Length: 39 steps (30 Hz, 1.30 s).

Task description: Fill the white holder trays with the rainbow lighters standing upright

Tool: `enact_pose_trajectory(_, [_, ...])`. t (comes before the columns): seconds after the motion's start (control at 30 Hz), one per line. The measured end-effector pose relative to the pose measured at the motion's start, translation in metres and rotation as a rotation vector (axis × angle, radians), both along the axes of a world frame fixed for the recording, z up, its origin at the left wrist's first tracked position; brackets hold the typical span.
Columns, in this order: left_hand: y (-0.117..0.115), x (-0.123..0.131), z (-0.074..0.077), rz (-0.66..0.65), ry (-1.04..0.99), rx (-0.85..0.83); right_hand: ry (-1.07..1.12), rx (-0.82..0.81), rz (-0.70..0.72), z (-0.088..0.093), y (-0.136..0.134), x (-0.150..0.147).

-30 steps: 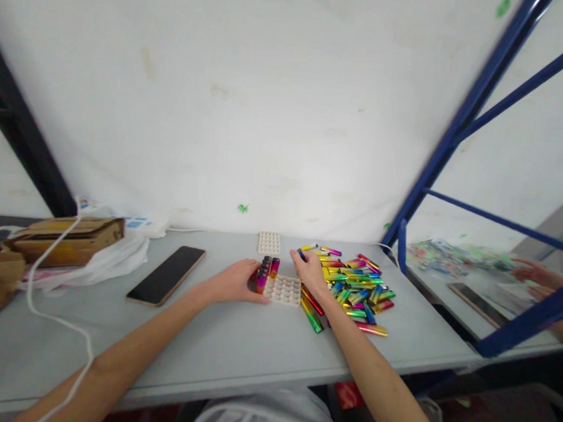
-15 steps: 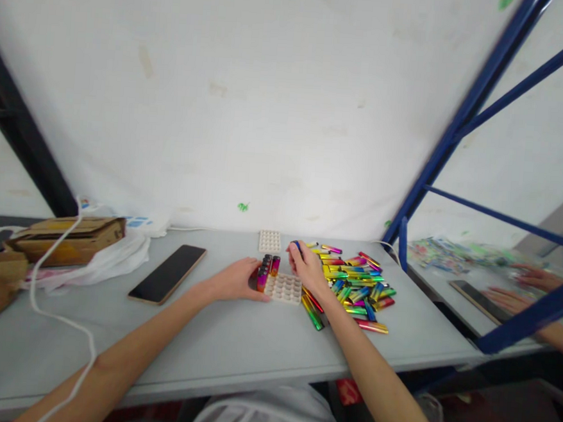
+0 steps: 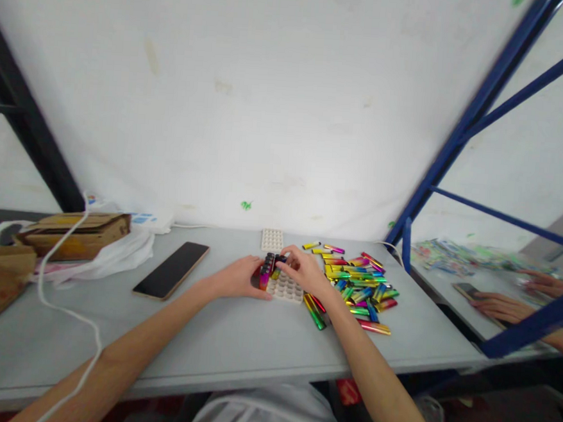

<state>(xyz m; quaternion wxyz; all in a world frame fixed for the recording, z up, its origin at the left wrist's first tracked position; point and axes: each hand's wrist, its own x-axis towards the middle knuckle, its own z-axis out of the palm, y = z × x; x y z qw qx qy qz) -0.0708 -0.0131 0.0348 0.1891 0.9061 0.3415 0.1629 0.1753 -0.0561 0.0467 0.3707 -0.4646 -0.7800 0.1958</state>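
- Off-white and set with rows of round sockets, the tray [image 3: 289, 290] in the head view lies flat on the grey worktop [image 3: 205, 344], between the hands.
- Along its left edge stand upright tubes [image 3: 264, 275], glossy purple to orange with dark tops; the sockets seem to hold them vertical.
- The left hand [image 3: 236, 277] is clasped round that end of the tray, thumb at the near corner and fingers beside the tubes, presumably to stop it sliding.
- The right hand [image 3: 305, 272] reaches over the tray with thumb and fingertips pinched on a dark-ended tube [image 3: 280, 260]; the fingers cover much of it, so whether its foot sits in a socket is hard to tell.
- Just right of the tray, a loose pile of tubes [image 3: 358, 282] lies on its side, slim, mirror-bright cylinders shading through yellow, green, blue and red, probably spread there for easy reach.
- Behind, near the wall, rests a second tray [image 3: 272, 240], similarly studded.
- Well to the left lie a flat black phone [image 3: 173, 271], a crumpled white plastic bag [image 3: 131, 252] and a creased brown cardboard box [image 3: 80, 234].
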Motion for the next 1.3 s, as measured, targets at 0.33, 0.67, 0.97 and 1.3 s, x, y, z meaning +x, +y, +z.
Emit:
enact_pose_trajectory(0.33, [-0.002, 0.0, 0.003, -0.009, -0.002, -0.006, -0.031, -0.008, 0.0, 0.0, 0.0, -0.001])
enact_pose_trajectory(0.67, [0.0, 0.001, 0.001, 0.005, 0.009, 0.008, -0.102, 0.1, -0.144, 0.006, 0.0, 0.01])
enact_pose_trajectory(0.97, [-0.003, 0.0, 0.004, 0.023, 0.033, 0.007, -0.506, 0.076, -0.479, -0.009, 0.027, 0.067])
enact_pose_trajectory(1.3, [-0.001, 0.001, 0.002, 0.004, 0.022, 0.027, -0.653, -0.176, -0.383, -0.028, 0.044, 0.058])
